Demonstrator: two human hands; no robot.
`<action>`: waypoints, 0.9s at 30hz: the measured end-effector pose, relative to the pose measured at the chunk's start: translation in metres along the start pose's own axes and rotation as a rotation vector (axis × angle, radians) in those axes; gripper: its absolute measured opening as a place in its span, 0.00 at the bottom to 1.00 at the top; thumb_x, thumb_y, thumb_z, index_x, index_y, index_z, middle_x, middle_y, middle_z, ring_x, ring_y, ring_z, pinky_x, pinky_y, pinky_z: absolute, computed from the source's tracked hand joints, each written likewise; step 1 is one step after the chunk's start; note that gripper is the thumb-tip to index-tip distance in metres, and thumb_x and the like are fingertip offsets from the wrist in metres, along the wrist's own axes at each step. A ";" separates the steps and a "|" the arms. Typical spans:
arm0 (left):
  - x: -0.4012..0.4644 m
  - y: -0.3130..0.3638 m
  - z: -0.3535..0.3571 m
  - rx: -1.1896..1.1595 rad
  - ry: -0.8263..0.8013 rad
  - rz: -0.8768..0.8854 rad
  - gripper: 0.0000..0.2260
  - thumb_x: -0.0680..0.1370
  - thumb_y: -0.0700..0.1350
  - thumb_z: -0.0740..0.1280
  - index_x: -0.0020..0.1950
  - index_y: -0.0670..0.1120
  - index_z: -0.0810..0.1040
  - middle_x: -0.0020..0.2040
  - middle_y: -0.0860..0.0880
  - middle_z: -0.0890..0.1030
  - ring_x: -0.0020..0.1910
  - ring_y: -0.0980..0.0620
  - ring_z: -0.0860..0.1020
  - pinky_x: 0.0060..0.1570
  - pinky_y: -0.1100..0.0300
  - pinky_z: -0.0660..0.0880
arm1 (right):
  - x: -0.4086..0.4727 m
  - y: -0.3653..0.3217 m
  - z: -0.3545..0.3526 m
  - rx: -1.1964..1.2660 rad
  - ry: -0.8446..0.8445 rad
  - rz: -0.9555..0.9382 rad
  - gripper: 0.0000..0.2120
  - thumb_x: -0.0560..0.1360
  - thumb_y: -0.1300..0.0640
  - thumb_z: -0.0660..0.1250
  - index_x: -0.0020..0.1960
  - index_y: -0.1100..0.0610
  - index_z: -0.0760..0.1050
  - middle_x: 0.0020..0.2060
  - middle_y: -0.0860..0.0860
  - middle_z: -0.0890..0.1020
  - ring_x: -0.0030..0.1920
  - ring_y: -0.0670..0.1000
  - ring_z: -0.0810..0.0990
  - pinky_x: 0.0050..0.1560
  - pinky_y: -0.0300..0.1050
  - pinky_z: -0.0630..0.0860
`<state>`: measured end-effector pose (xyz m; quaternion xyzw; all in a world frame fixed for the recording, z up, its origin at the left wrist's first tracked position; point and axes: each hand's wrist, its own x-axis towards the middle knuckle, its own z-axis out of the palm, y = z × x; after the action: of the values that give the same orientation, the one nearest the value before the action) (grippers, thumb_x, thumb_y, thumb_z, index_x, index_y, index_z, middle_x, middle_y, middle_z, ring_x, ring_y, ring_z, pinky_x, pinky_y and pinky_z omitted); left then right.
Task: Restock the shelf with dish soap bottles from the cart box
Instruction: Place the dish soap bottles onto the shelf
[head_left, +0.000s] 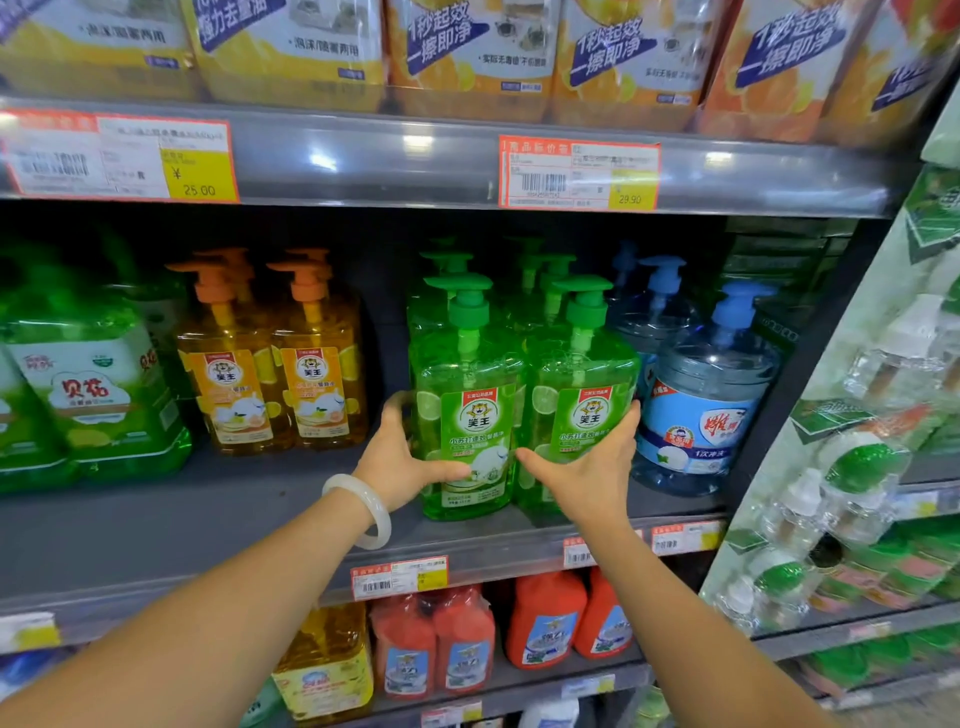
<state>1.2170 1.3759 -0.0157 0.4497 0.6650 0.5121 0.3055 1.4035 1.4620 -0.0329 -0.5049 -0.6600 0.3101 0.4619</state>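
Two green dish soap pump bottles stand side by side at the front of the middle shelf (218, 525). My left hand (402, 457) grips the left green bottle (467, 415) low on its left side, thumb across its label. My right hand (589, 467) grips the right green bottle (582, 410) from its right side, thumb on the front. More green pump bottles stand in rows behind them. The cart box is out of view.
Orange pump bottles (270, 358) stand left of an open gap on the shelf. Blue bottles (701, 395) crowd the right. Green refill packs (88, 395) sit far left. Red bottles (550, 618) fill the shelf below. A hanging rack of small packs (857, 467) juts out on the right.
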 end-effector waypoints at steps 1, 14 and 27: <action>-0.001 0.001 0.000 -0.003 0.005 0.001 0.46 0.63 0.38 0.79 0.73 0.49 0.55 0.57 0.54 0.73 0.59 0.51 0.74 0.64 0.50 0.72 | -0.001 0.000 0.000 0.001 0.000 -0.003 0.64 0.58 0.51 0.81 0.76 0.59 0.38 0.73 0.59 0.57 0.73 0.57 0.56 0.73 0.50 0.55; -0.003 0.005 -0.001 -0.025 -0.020 -0.006 0.41 0.66 0.34 0.76 0.71 0.49 0.56 0.51 0.61 0.72 0.55 0.56 0.73 0.54 0.60 0.72 | -0.003 0.001 -0.002 -0.011 -0.014 0.011 0.64 0.58 0.50 0.81 0.76 0.58 0.38 0.73 0.58 0.56 0.73 0.56 0.54 0.73 0.51 0.55; -0.024 -0.006 0.004 0.142 -0.042 -0.123 0.45 0.69 0.44 0.76 0.77 0.46 0.51 0.72 0.49 0.67 0.71 0.49 0.67 0.70 0.51 0.65 | -0.032 0.002 -0.021 -0.133 -0.069 0.129 0.61 0.62 0.49 0.79 0.76 0.61 0.38 0.73 0.63 0.55 0.73 0.60 0.54 0.71 0.56 0.56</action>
<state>1.2286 1.3552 -0.0242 0.4391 0.7195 0.4344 0.3176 1.4254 1.4308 -0.0367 -0.5652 -0.6606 0.3119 0.3833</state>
